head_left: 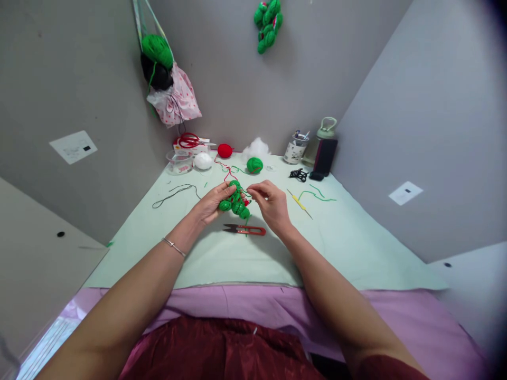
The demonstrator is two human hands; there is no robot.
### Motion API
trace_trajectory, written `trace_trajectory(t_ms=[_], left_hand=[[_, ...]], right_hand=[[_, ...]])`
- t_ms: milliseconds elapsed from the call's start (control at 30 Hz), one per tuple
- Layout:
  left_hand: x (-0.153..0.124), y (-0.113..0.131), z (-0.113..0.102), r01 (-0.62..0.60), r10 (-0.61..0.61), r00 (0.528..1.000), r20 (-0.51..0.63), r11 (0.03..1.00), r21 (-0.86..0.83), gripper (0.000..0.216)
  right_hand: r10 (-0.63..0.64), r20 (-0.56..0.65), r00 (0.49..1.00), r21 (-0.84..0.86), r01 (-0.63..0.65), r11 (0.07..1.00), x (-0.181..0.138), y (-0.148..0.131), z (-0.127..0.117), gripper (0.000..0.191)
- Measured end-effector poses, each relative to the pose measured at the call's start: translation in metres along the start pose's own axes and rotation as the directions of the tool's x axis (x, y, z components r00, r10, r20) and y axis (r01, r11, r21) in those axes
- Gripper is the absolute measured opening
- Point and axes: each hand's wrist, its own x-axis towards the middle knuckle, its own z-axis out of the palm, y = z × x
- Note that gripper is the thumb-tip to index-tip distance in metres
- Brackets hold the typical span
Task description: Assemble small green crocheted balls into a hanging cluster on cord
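My left hand point(209, 203) is closed around a bunch of small green crocheted pieces point(236, 202) with a bit of red, held just above the pale green table point(348, 237). My right hand point(271, 203) pinches at the right side of the bunch, where thin green and red threads run out; what the fingertips hold is too small to name. Red-handled thread snips point(244, 229) lie on the table just under my hands. A yellow-handled crochet hook point(300, 203) lies to the right of my right hand.
At the back stand a green yarn ball point(254, 165), a red ball point(225, 151), a white ball point(203, 161), stuffing point(256, 147), a clear tub point(179, 162), red scissors point(190, 140), a pen cup point(296, 150) and a bottle point(322, 140). A bag point(174, 100) hangs on the wall.
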Motion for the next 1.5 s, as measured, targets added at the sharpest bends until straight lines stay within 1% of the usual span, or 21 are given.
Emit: trace_trajectory(t_ms=[100,300,433,600,767,867,1033,1100,1167,1267,1333,1433,1500], left_hand=[[0.001,0.000,-0.001,-0.009,0.009,1.000,-0.003,1.000,-0.002,0.026],[0.003,-0.001,-0.004,-0.019,0.019,1.000,0.019,1.000,-0.015,0.025],[0.003,-0.001,-0.005,-0.036,0.037,0.999,0.021,0.999,-0.033,0.026],[0.005,-0.001,-0.007,-0.039,0.039,0.999,0.015,0.998,-0.039,0.025],[0.005,-0.001,-0.008,-0.042,0.042,0.999,0.000,0.999,-0.031,0.031],[0.004,-0.001,-0.007,-0.046,0.046,0.999,-0.015,0.999,0.030,0.039],[0.003,-0.003,-0.005,-0.126,0.141,0.987,-0.074,0.976,0.179,0.048],[0.004,-0.004,-0.004,-0.122,0.143,0.986,-0.086,0.970,0.212,0.050],[0.003,-0.005,-0.002,-0.097,0.118,0.989,-0.087,0.971,0.219,0.051],[0.001,-0.002,0.000,-0.075,0.090,0.993,-0.070,0.977,0.199,0.052],[-0.001,0.000,0.002,-0.078,0.086,0.996,-0.034,0.981,0.178,0.052],[-0.002,0.002,0.001,-0.089,0.088,0.996,0.014,0.984,0.152,0.046],[-0.001,0.002,-0.001,-0.088,0.085,0.996,0.027,0.986,0.141,0.043]], right_hand=[[-0.087,-0.018,0.996,-0.102,0.084,0.991,0.000,-0.001,-0.002,0.010],[-0.158,0.001,0.987,-0.203,0.155,0.967,0.000,-0.004,0.000,0.010],[-0.185,-0.010,0.983,-0.230,0.177,0.957,-0.001,-0.005,0.001,0.011],[-0.214,-0.010,0.977,-0.207,0.207,0.956,-0.002,-0.005,0.000,0.011],[-0.213,0.022,0.977,-0.230,0.212,0.950,-0.003,-0.006,0.001,0.011],[-0.211,0.026,0.977,-0.253,0.211,0.944,-0.003,-0.008,0.001,0.011],[-0.212,0.046,0.976,-0.272,0.216,0.938,-0.003,-0.009,0.002,0.012],[-0.197,0.054,0.979,-0.274,0.205,0.940,-0.003,-0.008,0.003,0.012],[-0.183,0.057,0.981,-0.272,0.192,0.943,-0.004,-0.007,0.004,0.012],[-0.167,0.050,0.985,-0.246,0.174,0.953,-0.004,-0.006,0.006,0.012],[-0.157,0.042,0.987,-0.216,0.163,0.963,-0.003,-0.004,0.006,0.011],[-0.157,0.033,0.987,-0.187,0.160,0.969,-0.003,-0.001,0.005,0.013],[-0.165,0.033,0.986,-0.190,0.168,0.967,-0.003,0.001,0.005,0.016]])
